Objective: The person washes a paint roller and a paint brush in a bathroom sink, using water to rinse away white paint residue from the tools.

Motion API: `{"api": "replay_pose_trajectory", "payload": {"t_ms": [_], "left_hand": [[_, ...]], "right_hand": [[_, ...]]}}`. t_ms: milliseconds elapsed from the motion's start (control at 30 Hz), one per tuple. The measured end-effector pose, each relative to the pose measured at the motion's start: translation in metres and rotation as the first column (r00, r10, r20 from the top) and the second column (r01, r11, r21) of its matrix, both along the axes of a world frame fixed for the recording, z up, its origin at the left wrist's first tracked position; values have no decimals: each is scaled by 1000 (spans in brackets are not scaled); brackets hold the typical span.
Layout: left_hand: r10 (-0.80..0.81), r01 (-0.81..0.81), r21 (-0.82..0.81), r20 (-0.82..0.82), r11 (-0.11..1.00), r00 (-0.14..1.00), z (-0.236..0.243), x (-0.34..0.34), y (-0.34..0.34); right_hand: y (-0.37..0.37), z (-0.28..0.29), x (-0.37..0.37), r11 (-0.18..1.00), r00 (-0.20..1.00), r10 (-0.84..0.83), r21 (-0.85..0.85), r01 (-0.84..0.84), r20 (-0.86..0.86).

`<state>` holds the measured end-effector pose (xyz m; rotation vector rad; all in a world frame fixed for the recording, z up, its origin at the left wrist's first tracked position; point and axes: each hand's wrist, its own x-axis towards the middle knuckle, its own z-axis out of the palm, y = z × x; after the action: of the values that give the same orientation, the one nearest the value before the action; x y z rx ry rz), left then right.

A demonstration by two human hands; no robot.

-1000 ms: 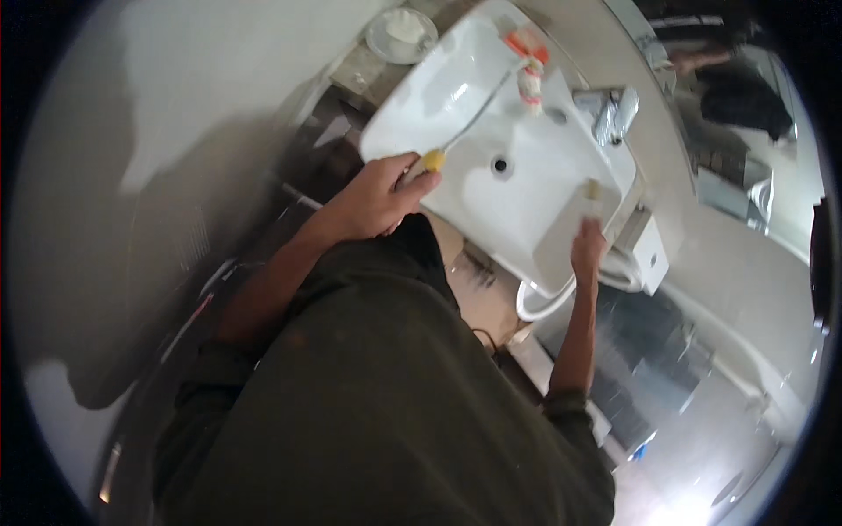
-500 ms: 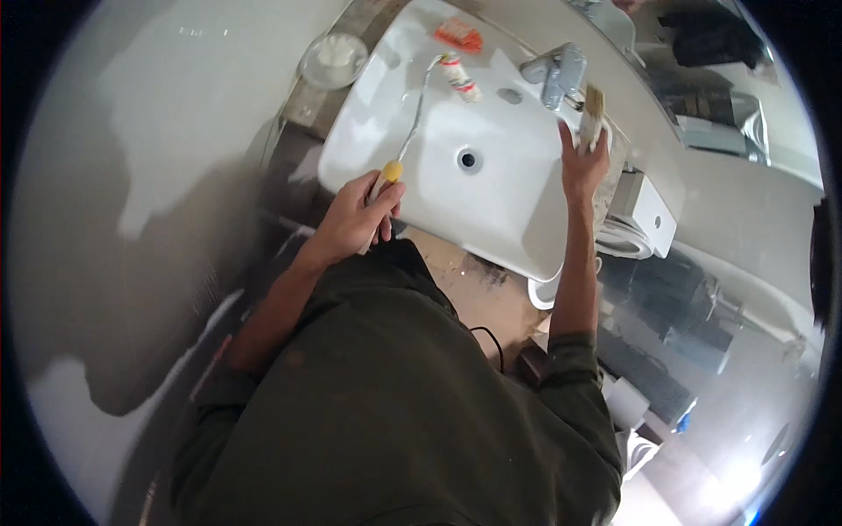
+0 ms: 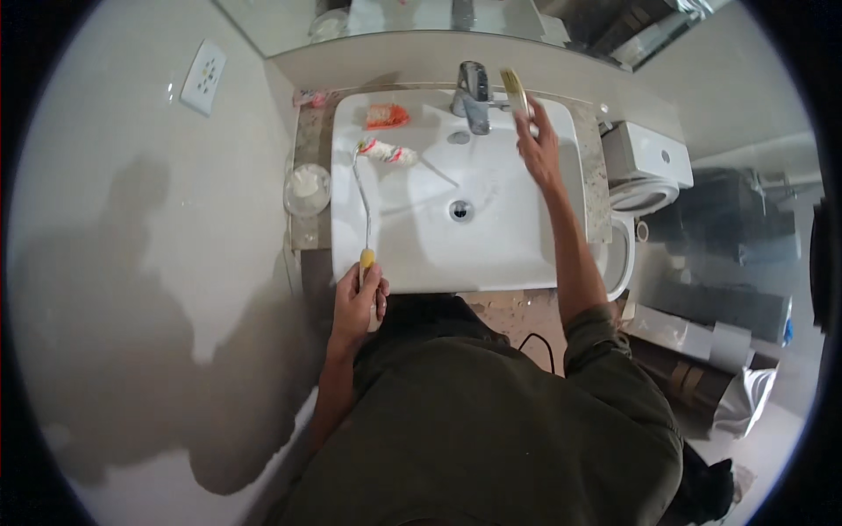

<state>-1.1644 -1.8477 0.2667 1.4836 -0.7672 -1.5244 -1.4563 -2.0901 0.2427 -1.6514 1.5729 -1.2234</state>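
Observation:
My left hand (image 3: 355, 302) is closed round the pale handle of a paint roller (image 3: 388, 153), just below its yellow collar, at the front left of the white sink (image 3: 513, 254). The roller's white sleeve, with red marks, is over the left part of the basin. My right hand (image 3: 542, 145) grips a paintbrush (image 3: 515, 88) with its pale bristles pointing up and away from me. Both stand just right of the grey tap (image 3: 474, 96). My fingers partly hide the brush's handle. An orange, sponge-like piece (image 3: 387, 116) lies on the sink's back left ledge.
A round clear tub with something white inside (image 3: 307, 189) sits on the stone counter (image 3: 313, 230) left of the sink. A mirror (image 3: 412, 16) runs along the back wall. Right of the counter is a white toilet (image 3: 649, 162); boxes and long wrapped pieces (image 3: 702, 386) lie beyond.
The whole view has turned, so the sink now sits straight ahead. My right hand has brought the paintbrush up close beside the tap. My left hand keeps hold of the roller.

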Motion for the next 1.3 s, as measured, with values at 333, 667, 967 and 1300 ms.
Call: {"api": "replay_pose_trajectory", "payload": {"t_ms": [333, 667, 967, 1300], "left_hand": [[-64, 64, 5, 12, 998, 998, -2, 4, -5], [-83, 85, 19, -86, 996, 993, -7, -11, -16], [-114, 113, -14, -90, 993, 989, -13, -6, -10], [-69, 66, -31, -92, 997, 993, -26, 2, -1]], "right_hand": [[23, -114, 39, 767, 907, 47, 566, -302, 419], [-15, -138, 19, 885, 794, 465, 186, -427, -392], [-17, -140, 14, 817, 725, 563, 138, -559, -396], [-6, 6, 7, 945, 935, 104, -260, -200, -340]]}}
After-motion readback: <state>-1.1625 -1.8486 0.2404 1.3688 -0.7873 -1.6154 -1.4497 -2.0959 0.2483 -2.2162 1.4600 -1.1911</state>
